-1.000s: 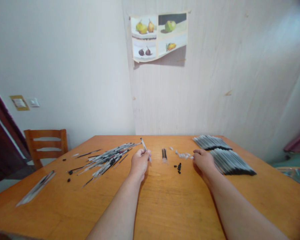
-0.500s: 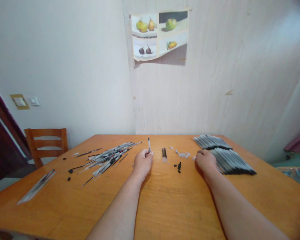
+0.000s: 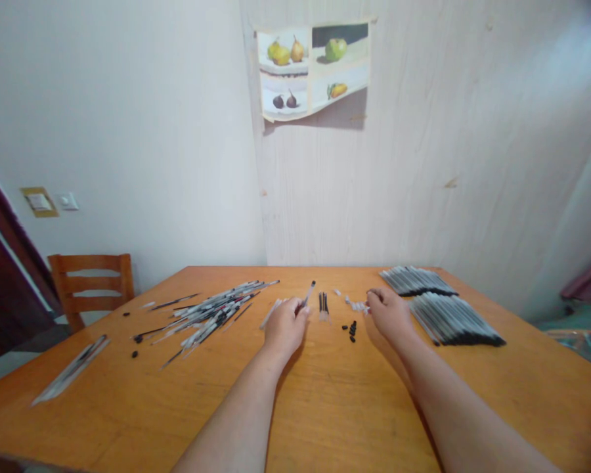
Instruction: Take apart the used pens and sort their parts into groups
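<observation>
My left hand (image 3: 286,328) is closed around a pen (image 3: 310,292) with a clear barrel, its black end pointing up and to the right. Just left of that hand, a clear strip (image 3: 270,314) lies partly covered by the fingers. My right hand (image 3: 390,316) has its fingertips pinched at the edge of a group of small clear plastic pieces (image 3: 358,306); whether anything is in them is too small to make out. Between the hands lie a few short dark sticks (image 3: 324,305) with clear lower ends, and several small black plugs (image 3: 353,328).
A loose heap of pen refills (image 3: 219,312) spreads over the left of the wooden table (image 3: 325,407). Clear, black-ended pens (image 3: 456,320) lie in two rows at the right. A clear sleeve (image 3: 71,369) rests near the left edge. Behind stands a chair (image 3: 91,282).
My right hand has moved left, away from the rows of pens to the small clear pieces. In my left hand the pen has tipped from upright toward the right.
</observation>
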A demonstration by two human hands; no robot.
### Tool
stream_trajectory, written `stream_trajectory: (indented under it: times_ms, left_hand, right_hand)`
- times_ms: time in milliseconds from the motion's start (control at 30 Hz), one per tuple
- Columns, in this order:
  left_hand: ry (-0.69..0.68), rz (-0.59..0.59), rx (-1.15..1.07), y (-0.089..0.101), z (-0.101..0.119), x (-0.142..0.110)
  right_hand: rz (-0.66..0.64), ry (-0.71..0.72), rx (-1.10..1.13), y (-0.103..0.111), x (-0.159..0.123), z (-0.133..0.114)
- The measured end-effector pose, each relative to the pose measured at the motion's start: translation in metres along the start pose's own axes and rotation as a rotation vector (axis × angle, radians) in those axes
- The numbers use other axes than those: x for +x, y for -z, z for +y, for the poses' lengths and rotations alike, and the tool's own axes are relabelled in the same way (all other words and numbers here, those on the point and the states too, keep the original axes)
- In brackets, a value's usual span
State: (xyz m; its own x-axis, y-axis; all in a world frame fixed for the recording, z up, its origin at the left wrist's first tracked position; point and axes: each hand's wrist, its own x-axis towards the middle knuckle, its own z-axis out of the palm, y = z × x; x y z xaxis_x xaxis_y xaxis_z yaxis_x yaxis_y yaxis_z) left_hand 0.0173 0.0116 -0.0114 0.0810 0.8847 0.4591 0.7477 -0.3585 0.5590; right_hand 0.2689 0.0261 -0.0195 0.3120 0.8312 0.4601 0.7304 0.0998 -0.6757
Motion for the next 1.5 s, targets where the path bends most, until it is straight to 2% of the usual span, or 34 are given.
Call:
stream_trajectory:
  times_ms: [67, 200, 300, 367, 467, 533, 567, 600, 667, 767, 900, 1033, 1100, 1233, 1500]
  left_hand:
    - [-0.071, -0.016, 0.061, 0.001, 0.005, -0.003]
    - [-0.225, -0.01, 0.091, -0.001, 0.012, -0.007]
    - [-0.298, -0.012, 0.104, -0.002, 0.014, -0.008]
    - [-0.296, 0.007, 0.11, -0.001, 0.016, -0.009]
    - [-0.218, 0.168, 0.057, 0.001, 0.02, -0.008]
    - [-0.14, 0.283, -0.048, 0.001, 0.022, -0.008]
    - [-0.099, 0.298, -0.128, 0.0, 0.024, -0.007]
    - [-0.055, 0.275, -0.229, -0.003, 0.025, -0.007]
    - [0.038, 0.142, -0.485, -0.008, 0.028, -0.008]
    - [0.184, -0.035, -0.862, -0.016, 0.033, -0.009]
    - [0.299, -0.042, -1.14, -0.017, 0.035, -0.01]
    - [0.345, -0.072, -1.273, -0.015, 0.032, -0.009]
    - [0.363, -0.076, -1.298, -0.014, 0.031, -0.008]
    - [0.38, -0.083, -1.326, -0.014, 0.032, -0.008]
    - [0.396, -0.068, -1.36, -0.013, 0.033, -0.007]
  right_hand:
    - [-0.066, 0.09, 0.114, 0.0, -0.01, -0.021]
    - [-0.194, 0.168, 0.215, -0.003, -0.03, -0.052]
    - [-0.274, 0.156, 0.306, -0.006, -0.036, -0.059]
    - [-0.287, 0.098, 0.354, -0.008, -0.036, -0.058]
    - [-0.22, -0.047, 0.441, -0.01, -0.034, -0.055]
    - [-0.195, -0.156, 0.553, -0.011, -0.034, -0.055]
    - [-0.205, -0.206, 0.616, -0.012, -0.035, -0.056]
    - [-0.229, -0.246, 0.678, -0.012, -0.037, -0.057]
    - [-0.289, -0.29, 0.775, -0.014, -0.041, -0.062]
    - [-0.372, -0.284, 0.856, -0.015, -0.05, -0.072]
    - [-0.47, -0.339, 0.91, -0.015, -0.057, -0.082]
    - [-0.525, -0.47, 0.931, -0.013, -0.056, -0.083]
    - [-0.549, -0.475, 0.93, -0.012, -0.055, -0.081]
    - [-0.577, -0.428, 0.936, -0.014, -0.055, -0.077]
    - [-0.544, -0.271, 0.957, -0.015, -0.059, -0.079]
